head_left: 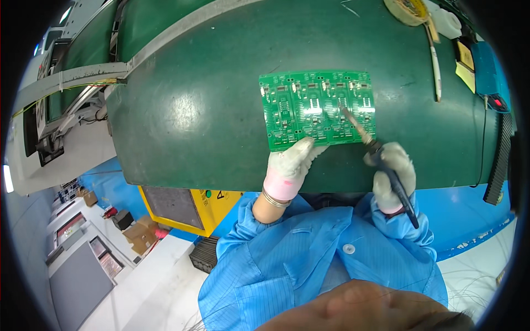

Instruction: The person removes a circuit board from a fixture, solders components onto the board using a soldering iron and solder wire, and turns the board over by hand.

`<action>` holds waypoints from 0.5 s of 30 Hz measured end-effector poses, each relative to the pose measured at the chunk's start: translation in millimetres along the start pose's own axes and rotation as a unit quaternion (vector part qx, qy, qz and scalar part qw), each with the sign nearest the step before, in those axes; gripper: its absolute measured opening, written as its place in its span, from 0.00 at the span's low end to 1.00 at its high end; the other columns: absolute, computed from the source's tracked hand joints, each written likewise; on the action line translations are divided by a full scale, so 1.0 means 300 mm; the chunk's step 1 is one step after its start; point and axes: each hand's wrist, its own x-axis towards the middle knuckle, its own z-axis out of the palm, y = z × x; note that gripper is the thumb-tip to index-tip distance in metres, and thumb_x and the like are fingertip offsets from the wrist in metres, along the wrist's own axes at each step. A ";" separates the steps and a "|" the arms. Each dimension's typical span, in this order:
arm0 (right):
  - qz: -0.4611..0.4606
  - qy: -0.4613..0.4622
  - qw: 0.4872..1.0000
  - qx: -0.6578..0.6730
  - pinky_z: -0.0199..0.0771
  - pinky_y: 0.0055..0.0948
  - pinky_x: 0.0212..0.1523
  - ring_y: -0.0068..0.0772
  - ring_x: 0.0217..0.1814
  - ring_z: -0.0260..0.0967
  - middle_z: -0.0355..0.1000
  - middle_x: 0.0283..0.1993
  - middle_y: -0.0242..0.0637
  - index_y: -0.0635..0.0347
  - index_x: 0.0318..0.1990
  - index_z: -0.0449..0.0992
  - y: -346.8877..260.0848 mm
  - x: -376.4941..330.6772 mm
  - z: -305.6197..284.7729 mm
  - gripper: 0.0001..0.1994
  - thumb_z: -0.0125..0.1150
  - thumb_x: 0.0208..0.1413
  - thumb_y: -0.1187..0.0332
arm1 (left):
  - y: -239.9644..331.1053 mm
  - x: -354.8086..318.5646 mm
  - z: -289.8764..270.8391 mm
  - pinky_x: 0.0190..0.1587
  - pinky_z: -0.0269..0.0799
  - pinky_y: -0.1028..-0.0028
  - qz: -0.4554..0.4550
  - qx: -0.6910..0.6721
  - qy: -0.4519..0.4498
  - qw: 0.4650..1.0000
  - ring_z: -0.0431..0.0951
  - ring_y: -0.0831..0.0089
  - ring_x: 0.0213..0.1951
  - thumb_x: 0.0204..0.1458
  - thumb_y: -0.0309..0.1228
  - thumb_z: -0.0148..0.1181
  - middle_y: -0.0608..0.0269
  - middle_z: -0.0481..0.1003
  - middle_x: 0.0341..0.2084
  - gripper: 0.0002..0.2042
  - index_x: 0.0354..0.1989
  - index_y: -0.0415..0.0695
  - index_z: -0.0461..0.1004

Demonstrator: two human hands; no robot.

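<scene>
A green printed circuit board panel (317, 107), made up of several joined boards with small parts, is held over the green work surface. My left hand (292, 163), in a white glove, grips its near edge, with the thumb on top and the other fingers mostly beneath it. In my gloved right hand (393, 175) is a soldering iron (393, 179) with a dark handle. Its metal tip reaches over the right half of the panel; whether it touches the board I cannot tell.
At the far right lie a yellow tape roll (408, 10), a white pen-like stick (436, 74) and a blue soldering station (491, 77) with a yellow sponge (465, 69). A black cable (482, 149) hangs near the right edge. A metal rail (165, 33) borders the surface at the left.
</scene>
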 end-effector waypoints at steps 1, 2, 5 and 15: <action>-0.005 -0.001 1.000 0.012 0.69 0.26 0.30 0.33 0.27 0.69 0.74 0.33 0.43 0.64 0.41 0.73 0.001 -0.018 0.018 0.11 0.59 0.48 0.73 | 0.001 0.000 0.001 0.55 0.71 0.55 -0.002 -0.001 0.000 1.000 0.75 0.57 0.45 0.53 0.18 0.56 0.49 0.74 0.44 0.16 0.51 0.32 0.67; -0.010 -0.002 1.000 0.023 0.68 0.26 0.29 0.33 0.26 0.68 0.74 0.31 0.42 0.63 0.40 0.73 0.001 -0.028 0.032 0.11 0.59 0.47 0.72 | 0.003 0.000 0.000 0.55 0.71 0.55 -0.005 -0.003 -0.002 1.000 0.75 0.58 0.45 0.54 0.18 0.56 0.49 0.74 0.44 0.16 0.51 0.32 0.68; -0.024 -0.002 0.999 0.043 0.67 0.26 0.26 0.33 0.23 0.67 0.74 0.27 0.39 0.63 0.39 0.74 0.000 -0.028 0.053 0.11 0.61 0.47 0.71 | 0.001 0.002 -0.011 0.55 0.71 0.55 -0.009 -0.006 -0.008 1.000 0.76 0.58 0.45 0.54 0.18 0.56 0.49 0.74 0.44 0.15 0.50 0.31 0.68; 0.006 -0.021 1.000 0.016 0.67 0.26 0.24 0.31 0.21 0.67 0.73 0.24 0.37 0.63 0.38 0.74 0.001 -0.025 0.065 0.11 0.62 0.50 0.67 | -0.002 0.003 -0.007 0.54 0.72 0.56 -0.010 -0.012 0.001 1.000 0.76 0.59 0.44 0.54 0.18 0.56 0.50 0.74 0.44 0.15 0.50 0.33 0.68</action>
